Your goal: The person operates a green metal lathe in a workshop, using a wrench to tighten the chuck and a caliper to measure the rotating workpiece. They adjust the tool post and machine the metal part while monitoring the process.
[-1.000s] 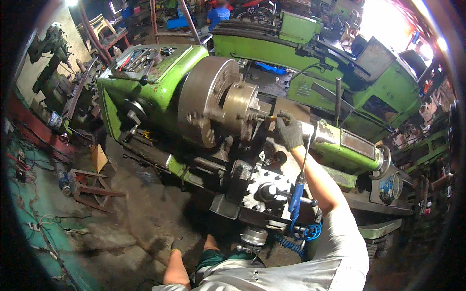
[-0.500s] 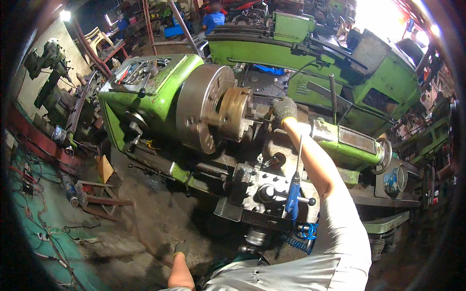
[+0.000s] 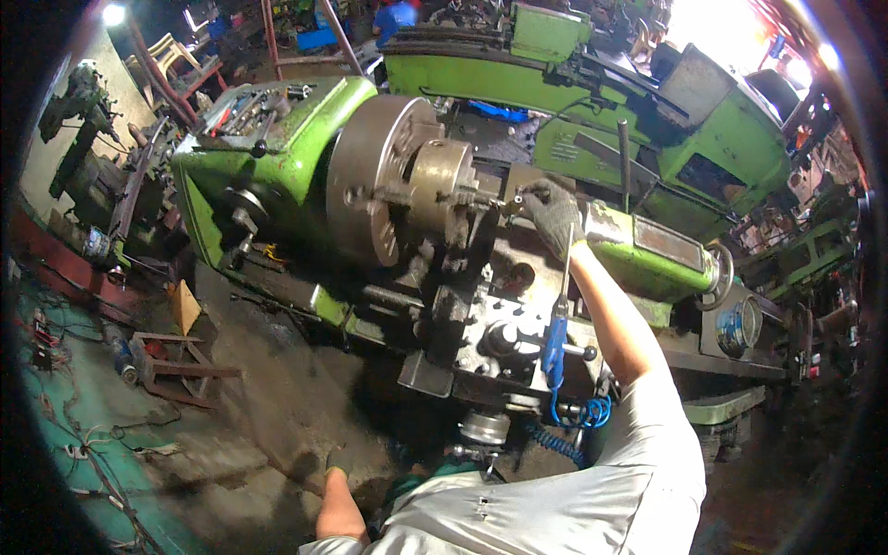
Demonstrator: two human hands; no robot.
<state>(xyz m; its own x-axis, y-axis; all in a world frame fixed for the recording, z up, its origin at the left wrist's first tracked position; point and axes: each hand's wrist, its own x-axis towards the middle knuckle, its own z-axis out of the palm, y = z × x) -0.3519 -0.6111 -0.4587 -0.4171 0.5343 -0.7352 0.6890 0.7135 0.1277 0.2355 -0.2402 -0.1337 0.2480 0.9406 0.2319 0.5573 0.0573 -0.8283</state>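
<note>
My right hand (image 3: 555, 211), in a grey knit glove, reaches over the green lathe, just left of its tailstock (image 3: 652, 242). Thumb and fingers are bent together around a small metal piece, which I cannot make out. To its left is the large steel chuck (image 3: 363, 185), with a brass-toned round workpiece (image 3: 437, 183) at its face. A blue air gun (image 3: 554, 353) with a long thin nozzle stands upright by the tool post lever (image 3: 504, 339), below my right forearm. My left hand (image 3: 337, 460), gloved and dim, hangs low beside the lathe, its fingers unclear.
Hand tools (image 3: 254, 116) lie on the headstock's top. A coiled blue hose (image 3: 592, 413) hangs under the air gun. Another green machine (image 3: 462, 79) stands behind the lathe. A metal frame (image 3: 185, 370) and loose cables (image 3: 92, 453) lie on the floor at left.
My view has tilted a little, so the lathe sits higher in it. My right hand has moved toward me and slightly right along the lathe, and its bent fingers now show more clearly.
</note>
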